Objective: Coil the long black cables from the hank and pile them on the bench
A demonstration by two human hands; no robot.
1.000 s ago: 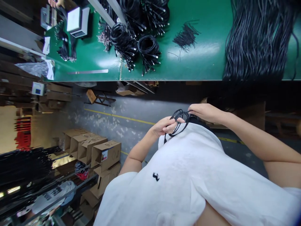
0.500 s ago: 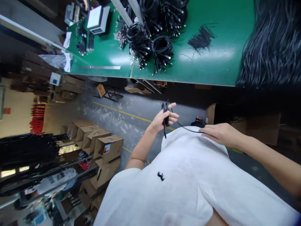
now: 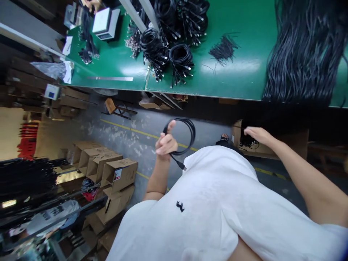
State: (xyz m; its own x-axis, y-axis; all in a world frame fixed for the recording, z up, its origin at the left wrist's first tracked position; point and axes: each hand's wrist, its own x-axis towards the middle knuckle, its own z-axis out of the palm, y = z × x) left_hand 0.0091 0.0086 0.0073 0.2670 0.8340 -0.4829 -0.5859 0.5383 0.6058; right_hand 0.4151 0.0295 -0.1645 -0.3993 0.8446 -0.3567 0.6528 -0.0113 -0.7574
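Note:
A black USB cable (image 3: pixel 193 131) hangs in several round loops from my left hand (image 3: pixel 166 143), whose fingers are curled about one side of the coil. One plug (image 3: pixel 181 165) of the cable dangles below that hand, in front of my white shirt. From the top of the loops a thin length of cable runs off to the right. My right hand (image 3: pixel 257 134) is out at that side, fingers pinched together at the end of this length. Exactly how its fingertips hold the cable is hard to see.
Ahead stands a green worktable (image 3: pixel 244 83) bearing bundles of coiled cables (image 3: pixel 181 54), a pile of short black ties (image 3: pixel 224 49), long black cables (image 3: pixel 301 58) and a scale (image 3: pixel 104 21). Cardboard boxes (image 3: pixel 119 174) line the left. Another box (image 3: pixel 288 143) sits under the table.
My right hand has moved outward to the right, away from my shirt. My left hand has turned and shifted left, and the coil now shows as wide open loops.

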